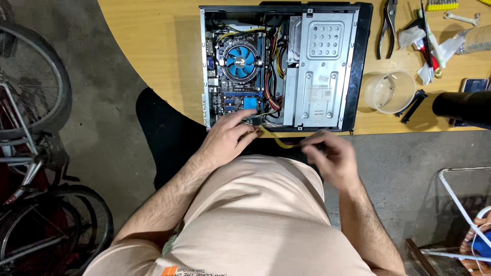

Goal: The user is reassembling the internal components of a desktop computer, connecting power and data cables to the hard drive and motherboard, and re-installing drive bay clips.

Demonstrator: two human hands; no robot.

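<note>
Fingers of my left hand [229, 134] press down at the near edge of the open grey metal computer case [279, 66] on the wooden table [153, 46]; my right hand [330, 153], blurred, pinches one flat yellow cable [273, 137]. One round blue cooling fan [240, 61], one white rectangular label [317, 94] on the drive cage.

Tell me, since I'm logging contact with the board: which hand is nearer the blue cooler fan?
Left. The left hand rests at the case's near edge, just below the blue cooler fan; the right hand is off the case, farther right.
</note>
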